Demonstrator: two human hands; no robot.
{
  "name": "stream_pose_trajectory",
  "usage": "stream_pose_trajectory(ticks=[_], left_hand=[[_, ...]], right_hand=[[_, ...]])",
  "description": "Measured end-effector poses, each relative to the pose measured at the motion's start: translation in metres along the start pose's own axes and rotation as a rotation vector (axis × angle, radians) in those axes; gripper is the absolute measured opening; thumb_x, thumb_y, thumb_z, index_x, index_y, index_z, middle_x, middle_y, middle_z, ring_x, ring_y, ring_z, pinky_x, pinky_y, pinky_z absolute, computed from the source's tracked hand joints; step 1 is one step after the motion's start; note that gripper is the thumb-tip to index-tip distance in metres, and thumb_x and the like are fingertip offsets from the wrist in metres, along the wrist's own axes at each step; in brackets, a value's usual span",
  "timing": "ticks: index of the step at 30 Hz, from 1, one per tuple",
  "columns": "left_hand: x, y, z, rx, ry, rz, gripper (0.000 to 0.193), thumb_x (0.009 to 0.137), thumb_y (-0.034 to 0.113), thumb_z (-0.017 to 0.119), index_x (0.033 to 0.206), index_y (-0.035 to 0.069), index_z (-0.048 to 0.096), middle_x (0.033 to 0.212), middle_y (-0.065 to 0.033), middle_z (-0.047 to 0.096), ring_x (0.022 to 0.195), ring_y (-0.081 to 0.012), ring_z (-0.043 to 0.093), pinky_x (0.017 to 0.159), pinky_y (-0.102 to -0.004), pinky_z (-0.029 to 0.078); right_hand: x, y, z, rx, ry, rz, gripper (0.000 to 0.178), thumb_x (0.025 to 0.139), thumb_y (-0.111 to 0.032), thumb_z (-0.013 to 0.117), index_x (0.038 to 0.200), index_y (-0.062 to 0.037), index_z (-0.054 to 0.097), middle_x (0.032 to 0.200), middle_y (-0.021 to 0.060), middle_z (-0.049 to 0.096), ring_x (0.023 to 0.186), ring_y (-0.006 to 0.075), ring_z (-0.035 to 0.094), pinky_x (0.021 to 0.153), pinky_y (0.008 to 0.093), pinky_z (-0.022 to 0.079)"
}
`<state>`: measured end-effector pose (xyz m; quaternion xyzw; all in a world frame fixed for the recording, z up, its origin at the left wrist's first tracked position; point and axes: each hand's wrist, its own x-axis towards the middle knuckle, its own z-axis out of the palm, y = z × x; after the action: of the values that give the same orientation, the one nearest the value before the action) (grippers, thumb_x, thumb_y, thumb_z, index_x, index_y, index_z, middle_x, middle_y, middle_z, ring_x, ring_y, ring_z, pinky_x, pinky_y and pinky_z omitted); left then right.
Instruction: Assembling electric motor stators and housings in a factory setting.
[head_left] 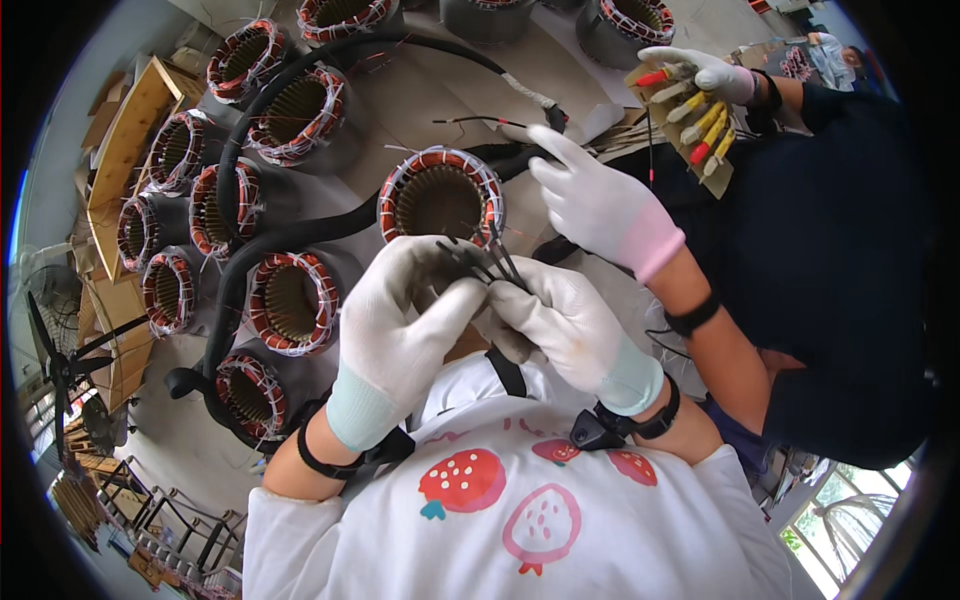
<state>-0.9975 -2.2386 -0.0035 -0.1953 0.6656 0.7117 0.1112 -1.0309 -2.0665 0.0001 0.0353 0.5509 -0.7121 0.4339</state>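
Workshop floor (180, 430) w/ stators standing all about, then nearest first. L hand (400, 325) & R hand (560, 325), both in white gloves, meet just above the wearer's lap, almost touching. L hand: fingers curled, thumb pressed in toward them, on the leads (505, 260); exact contact partly masked by the thumb. R hand: thumb & index drawn to a tight pinch on the same leads, other fingers folded under. So the leads sit btwn the two hands, at the fingertips, black ends fanned up & away; prob. pinched this way b/c they're thin & need fine control, and kept close to the chest for a good view. Can't tell where they run below the gloves.

Just past the hands, the near stator (438, 190) faces up, prob. so its windings stay in reach. Beside it, co-worker's near hand (605, 205) has fingers extended, nothing visibly gripped; their far hand (710, 75) is closed on a card (717, 183) w/ yellow & red pieces, maybe to keep them sorted. Black hose (330, 222) loops left among other stators (293, 303); fan (62, 365) at far left.
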Motion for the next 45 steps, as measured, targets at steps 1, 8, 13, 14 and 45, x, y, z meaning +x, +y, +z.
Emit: stream_pose_trajectory(ticks=[1,8,13,14,45], left_hand=[[0.0,0.0,0.003,-0.1,0.026,-0.049,0.022,0.085,0.002,0.065,0.107,-0.001,0.062,0.088,-0.0019,0.064,0.077,-0.0039,0.059,0.07,-0.0213,0.049],[-0.019,-0.025,0.004,0.301,-0.151,0.189,0.015,0.082,-0.002,0.065,0.096,-0.002,0.065,0.093,-0.0042,0.066,0.081,-0.0078,0.062,0.074,-0.0238,0.05],[-0.008,-0.062,-0.007,0.19,0.01,0.008,0.017,0.087,-0.001,0.058,0.103,-0.001,0.064,0.092,-0.0013,0.065,0.081,-0.0055,0.059,0.076,-0.0222,0.048],[-0.003,-0.065,-0.007,0.359,0.012,0.014,0.017,0.089,0.0,0.057,0.104,-0.001,0.064,0.09,-0.0007,0.065,0.08,-0.0041,0.057,0.076,-0.0215,0.047],[0.034,-0.066,0.046,0.201,0.388,0.195,0.018,0.088,0.002,0.066,0.106,0.002,0.065,0.091,-0.0004,0.066,0.08,-0.005,0.059,0.075,-0.0203,0.048]], right_hand=[[-0.002,0.004,-0.003,-0.035,-0.016,0.019,0.025,0.103,-0.023,0.049,0.104,-0.0015,0.062,0.068,-0.004,0.053,0.059,0.0017,0.043,0.052,0.0187,0.035],[-0.026,0.053,-0.017,-0.263,0.172,-0.186,0.02,0.097,-0.013,0.059,0.107,0.0032,0.064,0.072,-0.006,0.055,0.065,0.0023,0.046,0.058,0.0225,0.04],[-0.045,0.074,-0.038,-0.105,0.213,0.01,0.017,0.095,-0.009,0.062,0.106,0.003,0.064,0.073,-0.0058,0.056,0.067,0.0019,0.047,0.061,0.0209,0.041],[-0.046,0.08,-0.041,-0.124,0.221,-0.036,0.016,0.095,-0.009,0.061,0.105,0.003,0.064,0.073,-0.0052,0.057,0.067,0.0021,0.047,0.062,0.0206,0.041],[0.004,0.078,-0.065,0.08,0.299,-0.266,0.015,0.096,-0.009,0.06,0.109,-0.0014,0.063,0.079,-0.0028,0.063,0.067,0.0012,0.056,0.058,0.0156,0.041]])
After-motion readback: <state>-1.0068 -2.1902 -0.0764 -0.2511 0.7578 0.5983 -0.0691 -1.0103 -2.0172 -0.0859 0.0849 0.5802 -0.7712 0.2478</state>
